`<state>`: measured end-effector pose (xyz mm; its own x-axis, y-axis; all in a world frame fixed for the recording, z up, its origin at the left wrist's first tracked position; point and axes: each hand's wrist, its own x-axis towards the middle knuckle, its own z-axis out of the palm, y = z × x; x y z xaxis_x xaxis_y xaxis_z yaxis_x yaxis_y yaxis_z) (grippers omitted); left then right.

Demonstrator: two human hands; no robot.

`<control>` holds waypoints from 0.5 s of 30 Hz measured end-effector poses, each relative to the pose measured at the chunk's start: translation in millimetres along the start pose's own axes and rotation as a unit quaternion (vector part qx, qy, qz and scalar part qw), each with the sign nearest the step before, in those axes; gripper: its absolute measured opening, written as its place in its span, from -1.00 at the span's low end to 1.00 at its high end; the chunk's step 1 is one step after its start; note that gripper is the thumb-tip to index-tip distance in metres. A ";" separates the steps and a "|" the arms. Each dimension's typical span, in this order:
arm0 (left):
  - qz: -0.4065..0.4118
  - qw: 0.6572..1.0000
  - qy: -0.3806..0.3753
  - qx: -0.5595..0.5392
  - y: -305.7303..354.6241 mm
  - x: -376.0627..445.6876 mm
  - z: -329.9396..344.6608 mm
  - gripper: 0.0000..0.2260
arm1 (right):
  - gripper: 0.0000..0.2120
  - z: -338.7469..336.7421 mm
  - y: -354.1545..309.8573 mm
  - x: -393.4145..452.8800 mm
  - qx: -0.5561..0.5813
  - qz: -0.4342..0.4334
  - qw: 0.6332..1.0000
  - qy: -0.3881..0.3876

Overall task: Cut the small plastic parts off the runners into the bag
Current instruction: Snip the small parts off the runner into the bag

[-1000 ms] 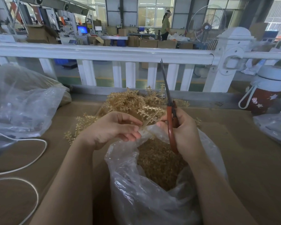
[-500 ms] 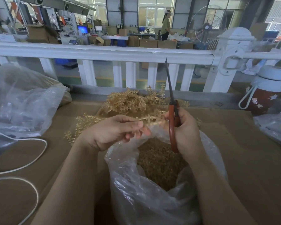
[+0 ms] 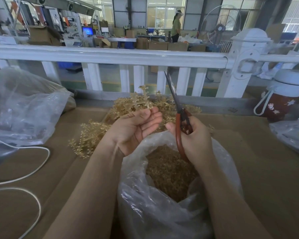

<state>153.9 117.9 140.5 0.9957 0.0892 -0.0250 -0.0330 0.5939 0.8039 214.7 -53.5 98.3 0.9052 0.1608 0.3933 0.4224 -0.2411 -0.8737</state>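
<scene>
runner point(image 3: 141, 99) in left hand point(image 3: 135, 128); scissors point(image 3: 179, 118) in right hand point(image 3: 195, 140)

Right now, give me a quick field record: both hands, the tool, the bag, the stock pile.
left hand: palm up, fingertips pinch a runner raised above the pile
right hand: grips scissors, blades together, tips pointing up and away
bag: clear plastic, mouth open under both hands, holds loose cut parts
runner pile: on the cardboard beyond the bag
cutting: blades not on the runner
</scene>
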 end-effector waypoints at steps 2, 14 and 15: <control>0.005 1.000 0.008 -0.007 -1.3 0.5 0.6 -0.75 | -0.59 0.5 -0.5 -0.7 -0.013 -0.004 1.000 0.005; 0.038 0.991 0.125 0.038 -9.5 5.2 -2.1 -0.79 | -0.34 0.4 3.2 -3.3 -0.155 -0.012 0.987 -0.041; 0.042 0.991 0.122 0.035 -9.9 5.7 -2.3 -0.83 | -0.33 0.3 3.6 -3.5 -0.162 -0.012 0.986 -0.049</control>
<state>159.6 114.3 131.0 0.9391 0.3310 -0.0929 -0.0994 0.5202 0.8483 213.0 -54.7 93.7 0.8930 0.2575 0.3690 0.4499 -0.5266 -0.7213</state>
